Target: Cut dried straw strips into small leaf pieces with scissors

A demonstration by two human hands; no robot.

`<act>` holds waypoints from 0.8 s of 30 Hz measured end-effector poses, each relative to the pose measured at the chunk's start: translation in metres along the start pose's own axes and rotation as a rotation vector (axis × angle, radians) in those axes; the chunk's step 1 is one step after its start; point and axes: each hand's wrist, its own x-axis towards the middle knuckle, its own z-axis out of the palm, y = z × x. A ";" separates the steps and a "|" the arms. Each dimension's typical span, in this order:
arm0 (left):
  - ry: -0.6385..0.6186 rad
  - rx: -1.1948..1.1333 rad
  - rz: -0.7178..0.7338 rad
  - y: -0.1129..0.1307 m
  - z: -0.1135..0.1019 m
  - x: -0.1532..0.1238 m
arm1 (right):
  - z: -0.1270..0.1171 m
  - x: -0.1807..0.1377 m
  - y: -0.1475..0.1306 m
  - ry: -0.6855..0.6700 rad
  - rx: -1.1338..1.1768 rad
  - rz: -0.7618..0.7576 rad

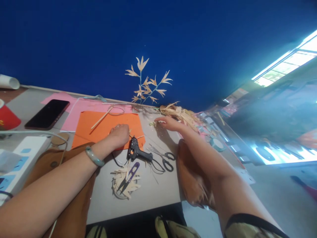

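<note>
My left hand [120,134] rests curled on the orange paper [99,127], fingers closed around a thin straw strip; a green bangle sits on that wrist. My right hand [169,123] reaches forward with fingers stretched, touching a small tuft of dried straw [154,123] beside a pile of straw leaves [182,114]. A black glue gun [136,152] lies just below my left hand. Scissors [163,158] and small blue snips [129,175] lie near it, the snips on cut straw petals.
A straw-leaf branch [146,82] is stuck on the blue wall. Pink paper [79,107], a black phone [47,114], a red cup [7,118] and a white power strip [22,158] lie left. A brown bag [66,198] sits under my left arm.
</note>
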 end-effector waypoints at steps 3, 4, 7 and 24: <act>0.005 -0.003 0.001 0.000 0.000 0.000 | -0.013 -0.016 0.008 0.036 -0.035 0.086; 0.006 -0.003 0.001 0.000 0.001 0.000 | -0.014 -0.020 0.010 0.031 -0.049 0.117; 0.012 -0.005 0.000 0.000 0.001 0.000 | -0.005 -0.028 0.010 -0.013 -0.071 0.189; 0.022 -0.043 0.008 0.000 0.000 -0.001 | 0.026 -0.013 -0.011 0.050 0.069 0.101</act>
